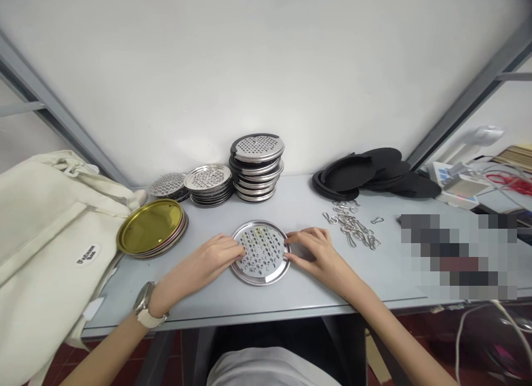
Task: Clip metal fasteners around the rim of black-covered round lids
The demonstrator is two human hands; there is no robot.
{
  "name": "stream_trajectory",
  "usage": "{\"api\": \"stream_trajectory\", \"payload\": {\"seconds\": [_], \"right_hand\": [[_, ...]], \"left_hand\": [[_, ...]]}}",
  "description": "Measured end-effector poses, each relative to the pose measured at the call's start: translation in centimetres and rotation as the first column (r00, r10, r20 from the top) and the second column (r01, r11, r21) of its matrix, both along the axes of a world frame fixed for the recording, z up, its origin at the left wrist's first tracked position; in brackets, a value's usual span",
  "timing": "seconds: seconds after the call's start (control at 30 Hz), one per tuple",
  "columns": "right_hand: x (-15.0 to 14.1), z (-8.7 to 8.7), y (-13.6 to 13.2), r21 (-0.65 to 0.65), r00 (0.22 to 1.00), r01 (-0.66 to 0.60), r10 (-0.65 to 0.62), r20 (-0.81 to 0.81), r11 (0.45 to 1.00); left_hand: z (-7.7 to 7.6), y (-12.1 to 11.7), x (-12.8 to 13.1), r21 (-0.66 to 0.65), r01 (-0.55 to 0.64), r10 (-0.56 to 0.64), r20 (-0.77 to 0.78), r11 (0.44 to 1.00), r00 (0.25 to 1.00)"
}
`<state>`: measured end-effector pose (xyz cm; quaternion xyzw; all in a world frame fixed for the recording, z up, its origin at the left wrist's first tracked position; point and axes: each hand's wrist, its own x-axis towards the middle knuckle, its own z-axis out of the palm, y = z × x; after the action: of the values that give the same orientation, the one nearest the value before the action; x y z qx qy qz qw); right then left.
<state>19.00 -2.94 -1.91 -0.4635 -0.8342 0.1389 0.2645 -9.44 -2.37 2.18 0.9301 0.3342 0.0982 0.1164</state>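
In front of me on the grey table lies a round perforated metal disc (261,253) with a raised silver rim. Its middle is covered in rows of holes. My left hand (216,257) grips the left edge with curled fingers, some of them hidden beneath the hand. On the opposite side, my right hand (313,252) pinches the rim between thumb and fingers. Behind it stands a tall stack of similar perforated discs (258,147) with black rings among them. A shorter stack of silver perforated discs (208,178) is beside that one.
Gold-topped round lids (152,226) are piled at the left, near a cream bag (37,236). Further right lie black round covers (353,173) and a heap of small metal clips (355,225). A white wall rises behind the table (199,308); part of the right side is pixelated.
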Motion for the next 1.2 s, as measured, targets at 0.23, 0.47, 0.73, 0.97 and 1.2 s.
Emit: {"api": "stream_trajectory", "payload": {"seconds": [0.23, 0.47, 0.73, 0.97, 1.2], "right_hand": [[0.0, 0.2, 0.2, -0.042, 1.000, -0.013, 0.012, -0.010, 0.999], [-1.0, 2.1, 3.8, -0.166, 0.966, -0.251, 0.257, 0.018, 0.954], [-1.6, 1.5, 2.9, 0.064, 0.998, -0.057, 0.055, 0.029, 0.996], [-2.0, 0.2, -1.9, 0.031, 1.000, -0.013, 0.012, 0.016, 0.999], [-2.0, -0.2, -1.7, 0.029, 0.999, -0.026, 0.025, 0.022, 0.999]], "left_hand": [[0.6, 0.4, 0.0, 0.095, -0.025, 0.026, -0.014, 0.995, 1.000], [1.3, 2.1, 2.1, 0.098, -0.018, 0.012, 0.057, 0.995, 0.998], [0.0, 1.1, 4.2, 0.063, 0.027, -0.033, 0.082, 0.998, 0.996], [-2.0, -0.2, 5.1, 0.057, 0.073, -0.081, 0.152, 0.996, 0.985], [-2.8, -0.4, 5.2, 0.007, 0.044, -0.044, 0.175, 0.999, 0.984]]}}
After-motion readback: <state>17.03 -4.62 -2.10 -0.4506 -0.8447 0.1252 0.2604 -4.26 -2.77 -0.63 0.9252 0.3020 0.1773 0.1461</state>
